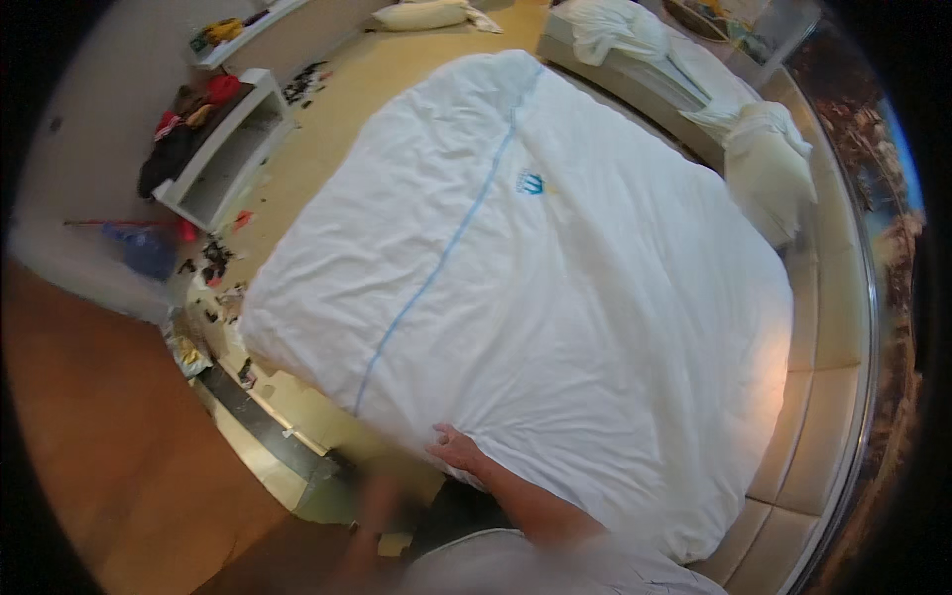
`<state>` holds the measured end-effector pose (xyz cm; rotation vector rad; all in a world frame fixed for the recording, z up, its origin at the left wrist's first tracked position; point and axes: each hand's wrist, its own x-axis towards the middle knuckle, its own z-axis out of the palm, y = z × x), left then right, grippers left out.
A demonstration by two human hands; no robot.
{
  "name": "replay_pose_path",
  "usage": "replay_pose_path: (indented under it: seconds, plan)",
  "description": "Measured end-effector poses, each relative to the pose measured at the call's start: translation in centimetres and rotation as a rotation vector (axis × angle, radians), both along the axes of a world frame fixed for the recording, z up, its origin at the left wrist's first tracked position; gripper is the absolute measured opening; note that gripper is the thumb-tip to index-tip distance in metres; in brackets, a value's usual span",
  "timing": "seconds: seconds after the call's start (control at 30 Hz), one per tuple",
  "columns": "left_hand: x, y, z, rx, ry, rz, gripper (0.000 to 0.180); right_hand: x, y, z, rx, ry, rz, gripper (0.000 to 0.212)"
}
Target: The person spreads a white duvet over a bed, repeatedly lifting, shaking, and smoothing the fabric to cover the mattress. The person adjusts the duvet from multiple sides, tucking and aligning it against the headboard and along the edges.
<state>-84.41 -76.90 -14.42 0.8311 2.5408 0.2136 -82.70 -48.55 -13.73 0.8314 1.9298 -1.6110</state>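
A large white duvet (595, 297) with a blue stripe and a small blue printed mark covers the bed in front of me, hanging past its sides. My right hand (458, 448) is at the near edge of the duvet, its fingers closed on the fabric, and creases fan out from that spot. Lower and further left, beside the bed, my left hand (377, 501) is smeared by motion. Its fingers cannot be made out, nor whether anything is in them.
A second bed (635, 84) with rumpled white bedding stands at the far right. White pillows (769, 164) lean against the padded headboard (828, 426). At left, a low white cabinet (223, 164) carries clothes. Dark litter (213, 260) lies on the floor near a brown door (99, 436). Another pillow (421, 14) lies far back.
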Motion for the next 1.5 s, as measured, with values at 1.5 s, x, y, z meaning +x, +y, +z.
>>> replay_pose_path:
  seconds: [1.5]
  plan:
    - [-58.7,-3.1,13.8,0.593,-0.614,-0.273,0.057,-56.5,-18.0,10.1,0.249,0.243,-0.633,0.048]
